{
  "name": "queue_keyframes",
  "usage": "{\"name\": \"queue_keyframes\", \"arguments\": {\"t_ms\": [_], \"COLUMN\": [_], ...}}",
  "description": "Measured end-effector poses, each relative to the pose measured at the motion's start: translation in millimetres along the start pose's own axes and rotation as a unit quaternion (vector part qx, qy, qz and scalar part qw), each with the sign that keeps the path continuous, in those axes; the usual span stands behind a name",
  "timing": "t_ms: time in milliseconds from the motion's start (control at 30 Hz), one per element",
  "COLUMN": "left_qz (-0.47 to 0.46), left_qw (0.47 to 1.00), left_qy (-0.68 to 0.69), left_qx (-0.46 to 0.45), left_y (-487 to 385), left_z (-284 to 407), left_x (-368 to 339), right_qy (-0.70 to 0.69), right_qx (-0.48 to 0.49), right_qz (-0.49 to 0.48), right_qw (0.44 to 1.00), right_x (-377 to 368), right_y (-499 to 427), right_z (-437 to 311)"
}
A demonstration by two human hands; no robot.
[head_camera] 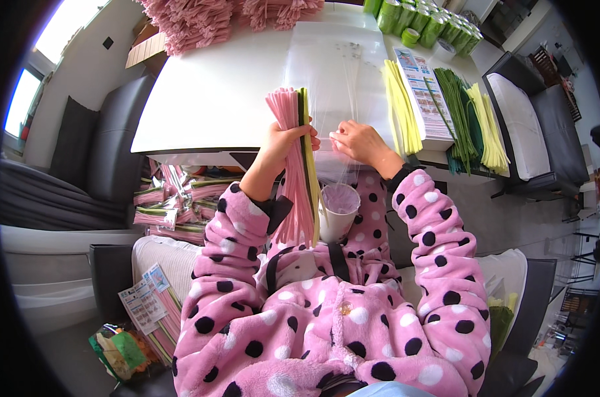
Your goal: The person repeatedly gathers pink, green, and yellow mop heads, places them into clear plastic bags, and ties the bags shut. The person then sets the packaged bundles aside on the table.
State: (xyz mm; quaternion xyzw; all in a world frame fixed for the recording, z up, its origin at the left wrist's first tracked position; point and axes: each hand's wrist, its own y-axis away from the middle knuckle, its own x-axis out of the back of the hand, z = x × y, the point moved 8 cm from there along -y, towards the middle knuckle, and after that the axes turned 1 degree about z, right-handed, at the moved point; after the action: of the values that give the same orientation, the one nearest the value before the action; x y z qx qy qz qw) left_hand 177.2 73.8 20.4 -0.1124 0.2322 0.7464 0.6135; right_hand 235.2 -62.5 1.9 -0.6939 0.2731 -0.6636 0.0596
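Observation:
My left hand [286, 144] is closed around a bundle of pink fuzzy chenille stems [296, 183], with dark green and yellow stems along its right side. The bundle stands over my lap, its top above the table edge. My right hand [353, 141] is beside it, fingertips pinched at the edge of clear plastic bags [329, 64] that lie flat on the table; whether a single bag is between the fingers cannot be told. Below the hands, a white paper cup [335, 223] with clear plastic in it sits at my lap.
Pink stems [195, 22] are heaped at the table's back left. Yellow stems [401, 109], printed sheets [426, 94], green stems [456, 114] and green rolls [429, 25] lie at the right. Packed bundles [175, 203] are piled below the table's left edge. Chairs stand at both sides.

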Motion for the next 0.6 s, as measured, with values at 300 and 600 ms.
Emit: {"name": "queue_keyframes", "arguments": {"t_ms": [300,600], "left_qz": [0.029,-0.059], "left_qw": [0.999,0.984], "left_qy": [0.0,-0.14], "left_qx": [-0.025,0.098], "left_y": [3,-4], "left_z": [26,-44], "left_x": [23,-13], "right_qy": [-0.073,-0.186], "right_qx": [-0.12,-0.252], "right_qz": [0.006,0.073], "right_qw": [0.99,0.947], "right_x": [-15,-16], "right_y": [0,0], "right_z": [13,27]}}
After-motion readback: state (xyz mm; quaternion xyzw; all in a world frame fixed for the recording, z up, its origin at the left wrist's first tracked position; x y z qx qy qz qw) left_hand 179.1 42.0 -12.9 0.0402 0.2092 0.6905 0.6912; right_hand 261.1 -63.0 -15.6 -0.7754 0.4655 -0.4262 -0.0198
